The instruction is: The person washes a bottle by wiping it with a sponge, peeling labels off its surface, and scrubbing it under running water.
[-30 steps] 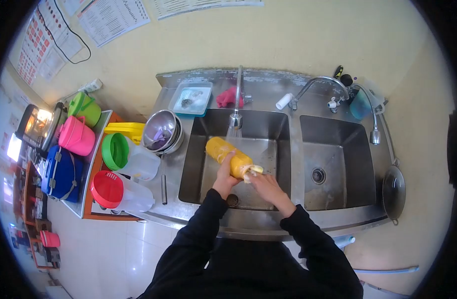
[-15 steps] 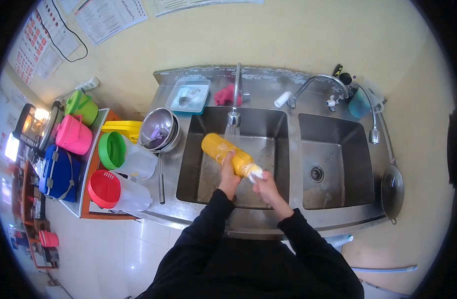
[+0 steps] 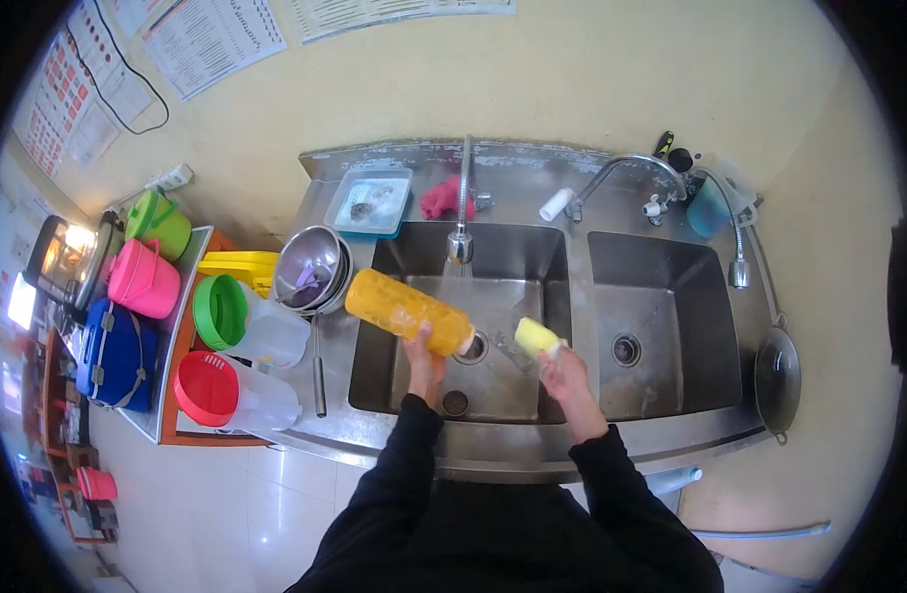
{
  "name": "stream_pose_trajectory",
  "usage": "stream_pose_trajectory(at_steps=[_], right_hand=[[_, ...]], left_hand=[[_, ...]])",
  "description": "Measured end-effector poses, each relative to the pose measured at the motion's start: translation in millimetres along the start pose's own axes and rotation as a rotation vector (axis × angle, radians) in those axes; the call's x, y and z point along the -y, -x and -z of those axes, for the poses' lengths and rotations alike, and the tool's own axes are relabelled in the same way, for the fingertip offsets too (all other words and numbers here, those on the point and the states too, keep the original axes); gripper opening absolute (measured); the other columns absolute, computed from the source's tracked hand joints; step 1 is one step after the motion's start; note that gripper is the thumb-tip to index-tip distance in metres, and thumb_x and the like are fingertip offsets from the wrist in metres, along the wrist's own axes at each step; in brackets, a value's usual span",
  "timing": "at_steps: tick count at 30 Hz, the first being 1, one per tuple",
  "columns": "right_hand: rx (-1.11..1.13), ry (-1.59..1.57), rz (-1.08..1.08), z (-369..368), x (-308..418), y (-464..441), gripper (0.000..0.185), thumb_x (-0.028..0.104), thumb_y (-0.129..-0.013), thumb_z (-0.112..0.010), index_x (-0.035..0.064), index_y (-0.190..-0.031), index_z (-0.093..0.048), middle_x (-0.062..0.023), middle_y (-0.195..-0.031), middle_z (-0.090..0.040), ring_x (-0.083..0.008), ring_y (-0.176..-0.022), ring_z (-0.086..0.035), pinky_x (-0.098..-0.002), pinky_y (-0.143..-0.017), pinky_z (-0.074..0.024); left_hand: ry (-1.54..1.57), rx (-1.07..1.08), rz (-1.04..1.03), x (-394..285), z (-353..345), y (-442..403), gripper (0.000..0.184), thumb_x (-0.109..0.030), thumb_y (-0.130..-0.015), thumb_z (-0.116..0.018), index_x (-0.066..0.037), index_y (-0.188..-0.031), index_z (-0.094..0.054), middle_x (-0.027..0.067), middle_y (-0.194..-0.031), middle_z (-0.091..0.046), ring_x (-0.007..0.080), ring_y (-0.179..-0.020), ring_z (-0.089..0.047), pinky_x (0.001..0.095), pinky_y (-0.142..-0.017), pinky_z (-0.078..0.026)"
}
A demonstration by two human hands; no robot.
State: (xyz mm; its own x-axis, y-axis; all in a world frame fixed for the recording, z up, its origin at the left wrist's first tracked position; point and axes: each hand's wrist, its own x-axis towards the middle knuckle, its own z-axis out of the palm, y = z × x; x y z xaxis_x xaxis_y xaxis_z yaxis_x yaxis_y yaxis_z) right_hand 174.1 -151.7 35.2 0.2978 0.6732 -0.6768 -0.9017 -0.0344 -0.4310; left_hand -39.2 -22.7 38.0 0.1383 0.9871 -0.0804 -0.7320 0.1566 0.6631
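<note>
My left hand [image 3: 427, 364] grips an orange-yellow bottle [image 3: 402, 304] from below, over the left sink basin [image 3: 513, 395]. Suds streak the bottle, which lies tilted with its whitish mouth end pointing right and slightly down. My right hand [image 3: 564, 378] is closed on a pale yellow sponge [image 3: 538, 337], apart from the bottle and to its right. Water sprays from a flexible faucet [image 3: 460, 245] just beyond the bottle. A drain [image 3: 470, 348] shows in the basin floor near the bottle's mouth.
Stacked metal bowls [image 3: 313, 265], a green-rimmed jug [image 3: 265, 326] and a red-rimmed jug [image 3: 265, 393] stand left. Behind the sink are a blue tray [image 3: 374, 202] and a pink cloth [image 3: 441, 200]. A second basin [image 3: 671, 381] and a hanging strainer [image 3: 777, 381] are right.
The sponge has come off the bottle's neck, and my right hand has moved right with it. My left hand has shifted the bottle left and turned it a little flatter.
</note>
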Motion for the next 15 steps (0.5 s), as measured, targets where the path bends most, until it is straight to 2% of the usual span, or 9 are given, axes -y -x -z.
stream_pose_trajectory(at_steps=[3,4,7,10,13,15], right_hand=[[-0.022,0.44,0.255,-41.9,-2.0,30.4,0.028,0.017,-0.096,-0.049,0.0045,-0.121,-0.048,-0.0114,-0.11,-0.061,-0.0197,-0.091,-0.067,-0.0249,-0.061,-0.0564],[-0.01,0.504,0.388,-48.1,-16.9,24.5,0.031,0.01,-0.091,-0.054,0.0014,-0.12,-0.051,-0.0169,-0.126,-0.056,-0.0283,-0.113,-0.06,-0.037,-0.081,-0.0551],[0.121,1.346,1.367,-67.8,-42.1,36.6,0.031,0.004,-0.082,-0.06,0.0002,-0.113,-0.057,-0.0208,-0.132,-0.051,-0.0349,-0.12,-0.053,-0.0428,-0.096,-0.0457],[0.215,1.395,1.466,-75.9,-36.7,37.5,0.032,-0.001,-0.072,-0.063,-0.0008,-0.104,-0.062,-0.0219,-0.137,-0.048,-0.0377,-0.124,-0.048,-0.0423,-0.105,-0.0362],[0.412,1.22,1.324,-69.5,-22.3,28.3,0.029,-0.002,-0.074,-0.06,-0.002,-0.103,-0.062,-0.0224,-0.137,-0.047,-0.039,-0.124,-0.047,-0.0425,-0.105,-0.0349],[0.332,1.154,1.325,-67.0,-19.4,31.2,0.034,-0.002,-0.074,-0.06,-0.0001,-0.108,-0.062,-0.0219,-0.136,-0.048,-0.0389,-0.122,-0.049,-0.0422,-0.103,-0.0378]], left_hand=[[-0.097,-0.052,-0.017,-4.0,-4.3,-6.0,0.06,-0.01,-0.086,-0.063,-0.01,-0.137,-0.032,0.0083,-0.124,-0.05,0.0247,-0.113,-0.054,0.041,-0.096,-0.047],[-0.11,-0.077,-0.03,3.0,-14.0,-3.0,0.061,-0.008,-0.086,-0.064,-0.011,-0.138,-0.031,0.0083,-0.125,-0.05,0.0245,-0.113,-0.054,0.0408,-0.096,-0.047],[-0.091,-0.23,-0.102,26.6,-42.1,8.1,0.064,-0.005,-0.085,-0.065,-0.012,-0.137,-0.029,0.0086,-0.127,-0.049,0.0243,-0.114,-0.053,0.0405,-0.096,-0.047],[-0.101,-0.343,-0.162,34.4,-56.3,14.4,0.066,-0.004,-0.084,-0.067,-0.013,-0.136,-0.029,0.0091,-0.128,-0.047,0.0244,-0.115,-0.052,0.0407,-0.095,-0.047],[-0.127,-0.406,-0.174,27.4,-60.0,18.4,0.065,-0.003,-0.082,-0.069,-0.014,-0.133,-0.03,0.0095,-0.129,-0.046,0.0248,-0.115,-0.052,0.0408,-0.094,-0.048],[-0.123,-0.446,-0.153,25.2,-62.6,19.0,0.064,-0.003,-0.082,-0.069,-0.014,-0.131,-0.03,0.0097,-0.129,-0.046,0.025,-0.114,-0.052,0.0411,-0.094,-0.048]])
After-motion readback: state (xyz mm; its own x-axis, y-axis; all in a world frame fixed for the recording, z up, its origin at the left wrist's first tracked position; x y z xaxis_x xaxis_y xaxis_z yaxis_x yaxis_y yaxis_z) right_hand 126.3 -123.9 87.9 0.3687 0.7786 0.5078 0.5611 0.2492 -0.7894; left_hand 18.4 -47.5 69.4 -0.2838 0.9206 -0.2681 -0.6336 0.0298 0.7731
